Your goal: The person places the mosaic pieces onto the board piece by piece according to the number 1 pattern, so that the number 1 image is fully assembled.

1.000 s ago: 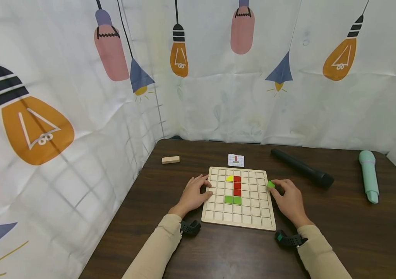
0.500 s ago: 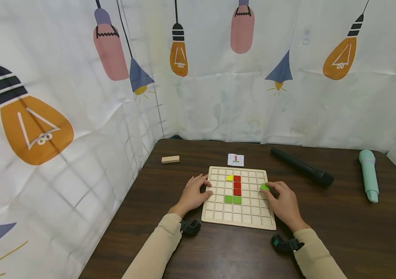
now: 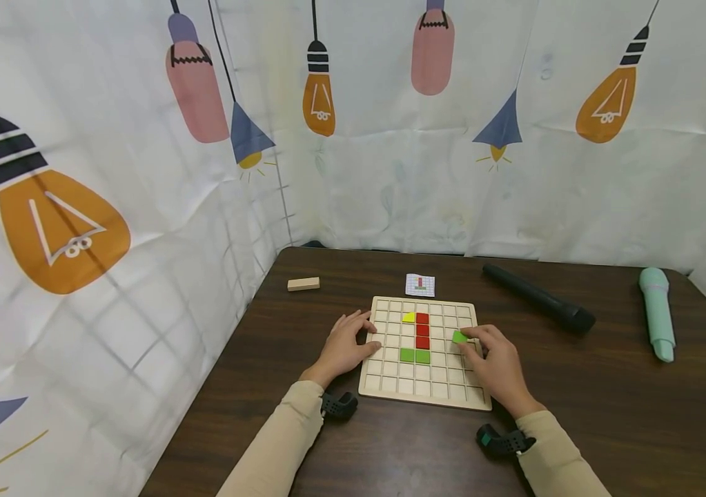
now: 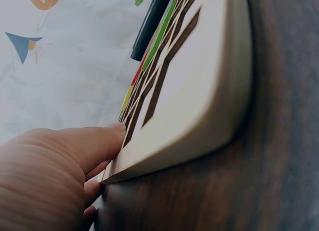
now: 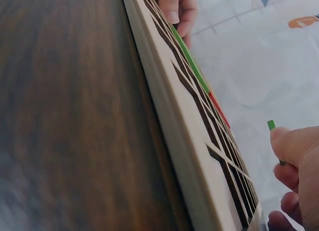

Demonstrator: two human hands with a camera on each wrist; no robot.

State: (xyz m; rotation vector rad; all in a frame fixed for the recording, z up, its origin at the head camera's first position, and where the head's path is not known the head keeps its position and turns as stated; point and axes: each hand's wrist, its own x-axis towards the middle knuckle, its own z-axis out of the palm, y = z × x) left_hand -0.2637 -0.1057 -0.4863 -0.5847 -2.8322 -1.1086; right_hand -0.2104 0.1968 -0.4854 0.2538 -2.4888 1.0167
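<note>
A wooden grid board (image 3: 427,397) lies on the dark table in front of me. On it sit a yellow piece (image 3: 409,317), a column of red tiles (image 3: 423,330) and two green tiles (image 3: 415,356). My right hand (image 3: 494,364) pinches a small green tile (image 3: 459,337) just above the board's right side; in the right wrist view the green tile (image 5: 272,126) shows at my fingertips (image 5: 291,146). My left hand (image 3: 344,345) rests on the board's left edge, fingers (image 4: 75,146) lying against the board rim (image 4: 199,141), holding nothing.
A small pattern card (image 3: 420,284) lies behind the board. A wooden block (image 3: 304,284) sits at back left. A black microphone (image 3: 539,298) and a mint-green microphone (image 3: 658,314) lie to the right. Printed curtains wall in the table at the back and left.
My right hand has carried the green tile leftward from the board's right edge to over the board's cells. The left hand has stayed put.
</note>
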